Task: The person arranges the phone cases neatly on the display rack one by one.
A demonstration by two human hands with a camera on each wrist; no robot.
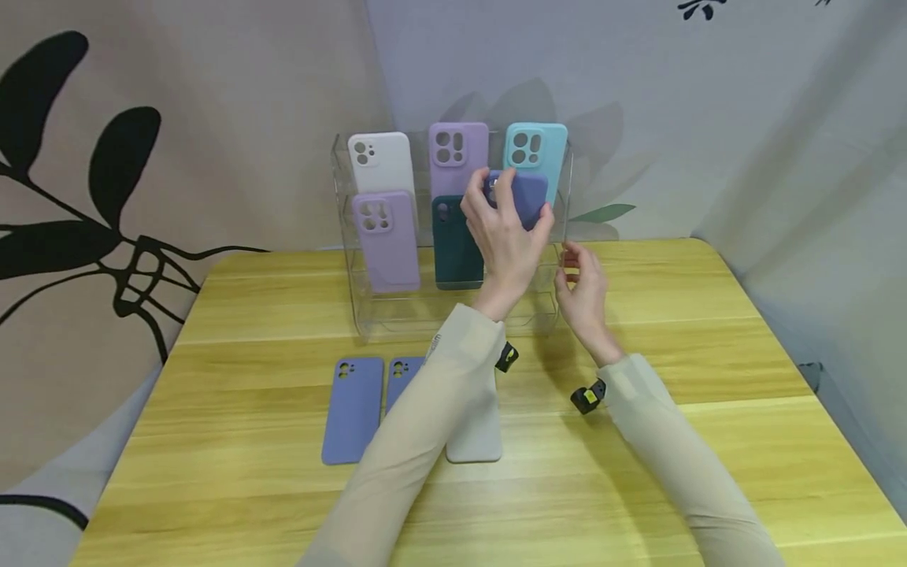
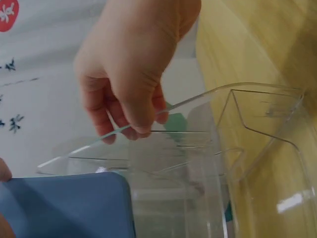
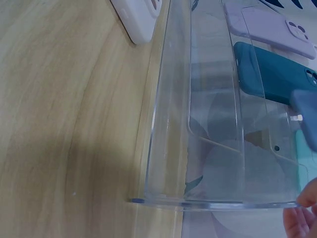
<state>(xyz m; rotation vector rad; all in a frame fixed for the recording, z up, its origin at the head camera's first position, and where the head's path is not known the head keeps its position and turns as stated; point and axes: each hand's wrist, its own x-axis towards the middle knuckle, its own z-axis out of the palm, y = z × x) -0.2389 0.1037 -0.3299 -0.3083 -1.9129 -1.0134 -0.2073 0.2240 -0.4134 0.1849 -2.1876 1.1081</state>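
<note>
My left hand [image 1: 507,240] holds a dark blue phone case [image 1: 528,197] by its edges, fingers over the top and thumb at the lower side. The case is in front of a turquoise phone case [image 1: 553,161] on a clear acrylic display rack [image 1: 386,319]. At the rack's right side my right hand [image 1: 584,295] pinches the edge of the clear side panel [image 2: 193,100] between thumb and fingers. The left wrist view shows this pinch from close by. Next to the left hand, a dark teal phone case [image 1: 453,248] stands in the lower tier, partly hidden.
A white case [image 1: 383,161] and a purple case [image 1: 460,146] stand in the back tier, with a lilac case [image 1: 388,252] in front. On the wooden table [image 1: 680,472] lie a blue case [image 1: 353,413], another blue case [image 1: 401,374] and a pale case [image 1: 476,441], partly under the left sleeve.
</note>
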